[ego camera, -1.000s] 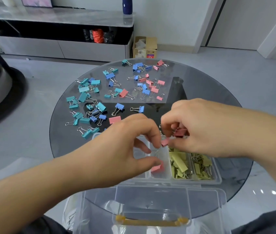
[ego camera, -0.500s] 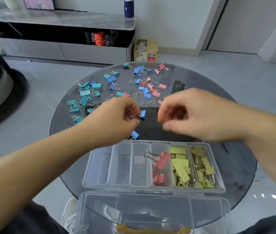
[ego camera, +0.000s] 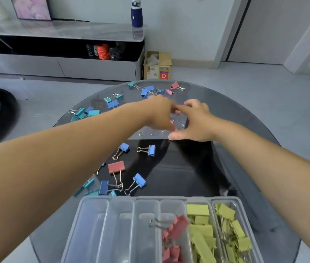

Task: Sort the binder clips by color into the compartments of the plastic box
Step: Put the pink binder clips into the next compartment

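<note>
plastic box (ego camera: 86, 215) sits at the near edge of the round glass table (ego camera: 245, 168). fourth compartment from the left holds pink clips (ego camera: 178, 227). the two compartments right of it hold yellow clips (ego camera: 201, 232).

just past the box, loose on the glass: dark blue clip (ego camera: 104, 186), light blue clip (ego camera: 140, 180), big pink clip (ego camera: 116, 167) with its wire handles pointing at the box, and a teal clip (ego camera: 88, 184) partly under my left forearm. further out, a pair of blue clips (ego camera: 151, 149) side by side.

both arms are stretched to mid-table. left hand (ego camera: 159, 112) is knuckles-up, fingers curled down over some small pink clips (ego camera: 177, 112). fingertips are hidden, so i cannot tell if it pinches one. right hand (ego camera: 196, 122) is just beside it, thumb and index finger spread wide in a c around the same clips. the index tip looks to touch the left hand.

far left: teal clips (ego camera: 80, 112) in a heap. far edge: bunch of blue clips (ego camera: 148, 91), lone pink clip (ego camera: 175, 85).

beyond the table: cardboard box (ego camera: 158, 65) on the floor, low cabinet (ego camera: 55, 54), bottle (ego camera: 136, 13) on top.
</note>
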{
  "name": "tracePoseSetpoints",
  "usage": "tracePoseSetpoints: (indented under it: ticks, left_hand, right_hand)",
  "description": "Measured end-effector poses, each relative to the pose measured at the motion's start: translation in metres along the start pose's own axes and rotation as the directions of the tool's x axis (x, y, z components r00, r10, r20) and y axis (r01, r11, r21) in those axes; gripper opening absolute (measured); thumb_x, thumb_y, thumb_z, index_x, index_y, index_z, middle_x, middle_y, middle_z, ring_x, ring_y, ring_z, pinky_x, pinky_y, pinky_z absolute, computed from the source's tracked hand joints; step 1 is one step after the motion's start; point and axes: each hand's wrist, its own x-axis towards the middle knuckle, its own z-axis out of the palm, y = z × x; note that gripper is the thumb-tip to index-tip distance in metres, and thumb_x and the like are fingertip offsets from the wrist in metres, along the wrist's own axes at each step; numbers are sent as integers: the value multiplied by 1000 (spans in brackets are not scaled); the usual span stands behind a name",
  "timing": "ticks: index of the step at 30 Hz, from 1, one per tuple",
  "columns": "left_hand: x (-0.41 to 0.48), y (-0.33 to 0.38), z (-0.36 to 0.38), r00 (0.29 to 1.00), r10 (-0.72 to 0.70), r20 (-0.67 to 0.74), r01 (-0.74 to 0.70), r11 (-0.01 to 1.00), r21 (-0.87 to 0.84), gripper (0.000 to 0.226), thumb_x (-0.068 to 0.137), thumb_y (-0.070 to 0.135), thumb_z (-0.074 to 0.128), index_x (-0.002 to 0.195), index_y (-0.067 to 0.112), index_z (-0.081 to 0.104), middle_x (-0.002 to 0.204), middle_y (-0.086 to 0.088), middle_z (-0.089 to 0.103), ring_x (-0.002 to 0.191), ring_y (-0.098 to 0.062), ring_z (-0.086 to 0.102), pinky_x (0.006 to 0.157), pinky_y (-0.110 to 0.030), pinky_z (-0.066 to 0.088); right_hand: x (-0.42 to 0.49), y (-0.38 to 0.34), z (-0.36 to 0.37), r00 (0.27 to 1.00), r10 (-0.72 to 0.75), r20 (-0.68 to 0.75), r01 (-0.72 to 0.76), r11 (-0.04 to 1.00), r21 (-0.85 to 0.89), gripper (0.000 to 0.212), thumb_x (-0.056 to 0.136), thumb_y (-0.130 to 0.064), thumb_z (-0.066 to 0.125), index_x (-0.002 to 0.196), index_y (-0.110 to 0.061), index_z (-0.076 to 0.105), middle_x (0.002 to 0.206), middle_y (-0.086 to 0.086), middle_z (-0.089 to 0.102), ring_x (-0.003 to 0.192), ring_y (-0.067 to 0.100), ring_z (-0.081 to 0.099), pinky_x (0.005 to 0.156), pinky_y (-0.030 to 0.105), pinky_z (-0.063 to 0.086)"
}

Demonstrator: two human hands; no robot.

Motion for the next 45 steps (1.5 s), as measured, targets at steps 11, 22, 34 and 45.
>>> tracePoseSetpoints:
  ticks: [11,22,34,45]
  left_hand:
    - [6,-5,11,997,83,1,-83,996,-45,32,84,30,77,115,27,70,107,1,68,94,-22,63,81,-34,49]
    - [-5,15,12,999,39,-26,-42,992,-116,31,72,23,77,101,24,67,87,9,60,78,-13,58,58,-24,42]
    - [-61,8,-16,974,-176,-144,52,790,-611,13,76,8,76,87,15,78,69,5,69,56,-4,61,52,-15,49]
    - [-214,56,-2,997,41,-62,-72,741,-667,13,73,35,81,86,36,77,79,17,72,63,6,67,63,-12,54]
  right_hand:
    - [9,13,-9,976,-212,56,210,977,45,31,81,-37,80,82,-52,52,90,-14,49,82,5,55,69,21,40]
    - [-21,6,-3,1000,-1,13,1,1000,5,30,76,-51,75,90,-28,60,87,-7,64,84,19,62,73,34,53]
    - [-25,-19,-1,990,-52,129,64,994,-86,34,96,-33,61,89,-1,71,80,12,76,71,28,72,65,29,53]
    - [-110,-45,-53,979,-177,99,132,927,350,12,83,-24,79,79,-18,69,60,5,69,48,17,65,44,24,50]
